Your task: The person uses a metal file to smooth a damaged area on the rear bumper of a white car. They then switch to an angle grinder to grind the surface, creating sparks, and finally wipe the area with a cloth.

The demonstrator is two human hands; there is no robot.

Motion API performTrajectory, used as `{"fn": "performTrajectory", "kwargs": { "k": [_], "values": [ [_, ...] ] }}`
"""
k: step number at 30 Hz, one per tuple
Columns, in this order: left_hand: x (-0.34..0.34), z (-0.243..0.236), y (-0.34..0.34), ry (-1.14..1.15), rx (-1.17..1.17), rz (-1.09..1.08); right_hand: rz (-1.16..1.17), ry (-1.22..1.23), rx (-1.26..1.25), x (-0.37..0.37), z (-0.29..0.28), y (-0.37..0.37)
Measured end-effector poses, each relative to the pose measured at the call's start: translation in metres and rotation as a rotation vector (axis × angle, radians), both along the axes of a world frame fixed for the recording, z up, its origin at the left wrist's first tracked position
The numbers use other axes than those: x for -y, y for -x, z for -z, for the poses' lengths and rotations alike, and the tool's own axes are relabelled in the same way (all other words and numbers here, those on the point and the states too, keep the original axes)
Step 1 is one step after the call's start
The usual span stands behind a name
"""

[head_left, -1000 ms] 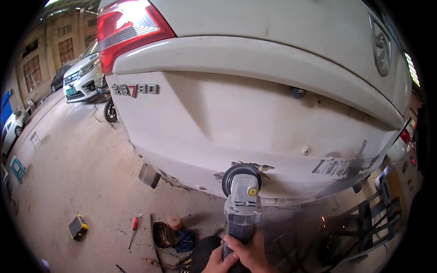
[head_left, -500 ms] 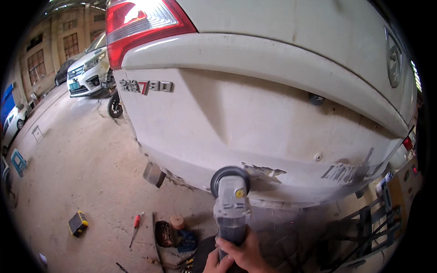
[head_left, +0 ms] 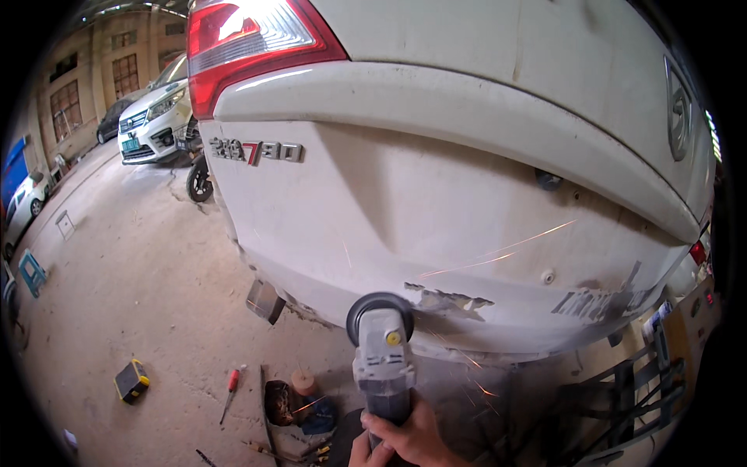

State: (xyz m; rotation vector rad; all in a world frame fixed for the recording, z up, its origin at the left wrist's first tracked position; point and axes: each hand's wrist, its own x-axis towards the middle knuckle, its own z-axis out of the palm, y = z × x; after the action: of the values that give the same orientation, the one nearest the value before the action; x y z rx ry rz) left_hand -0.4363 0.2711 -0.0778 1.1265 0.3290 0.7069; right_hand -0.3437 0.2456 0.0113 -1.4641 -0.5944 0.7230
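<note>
My left hand [head_left: 361,450] and my right hand [head_left: 412,438] are closed around the dark handle of a grey angle grinder [head_left: 383,346] with a yellow button on top. Its black round head lies against the lower panel of the white car's rear [head_left: 475,194], just left of a ragged patch of flaked paint [head_left: 449,300]. Orange sparks streak across the panel and down to the right. A second scuffed grey area [head_left: 591,303] is farther right. A red tail light [head_left: 268,39] and a chrome-and-red badge [head_left: 257,153] are at the upper left.
On the floor lie a yellow-black box [head_left: 132,380], a red screwdriver [head_left: 233,385], a wooden block [head_left: 303,383] and scattered tools. A blue stool [head_left: 31,272] stands left, dark metal frames [head_left: 638,373] right. A parked white car [head_left: 152,128] and a wheel [head_left: 199,179] are behind at left.
The grinder and both my hands have moved left along the panel, uncovering more of the flaked patch. Long spark trails now show higher on the panel. The view has shifted slightly.
</note>
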Motion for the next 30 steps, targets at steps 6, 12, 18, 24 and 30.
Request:
{"fn": "performTrajectory", "kwargs": {
  "k": [6, 12, 18, 24, 30],
  "values": [
    [-0.002, 0.004, 0.004, 0.01, -0.05, 0.035, -0.089, -0.095, -0.108, -0.006, -0.01, -0.002],
    [-0.012, 0.001, 0.002, 0.026, -0.059, 0.1, -0.098, -0.037, -0.006, -0.006, 0.006, -0.011],
    [-0.009, -0.017, -0.004, -0.08, -0.065, 0.076, -0.045, -0.069, 0.056, 0.001, 0.024, -0.015],
    [0.018, 0.058, -0.024, -0.047, -0.115, 0.014, -0.035, -0.008, 0.146, 0.026, 0.039, -0.021],
    [0.027, 0.075, -0.062, 0.219, 0.027, -0.027, 0.062, -0.161, 0.26, 0.039, 0.079, -0.049]
  ]
}}
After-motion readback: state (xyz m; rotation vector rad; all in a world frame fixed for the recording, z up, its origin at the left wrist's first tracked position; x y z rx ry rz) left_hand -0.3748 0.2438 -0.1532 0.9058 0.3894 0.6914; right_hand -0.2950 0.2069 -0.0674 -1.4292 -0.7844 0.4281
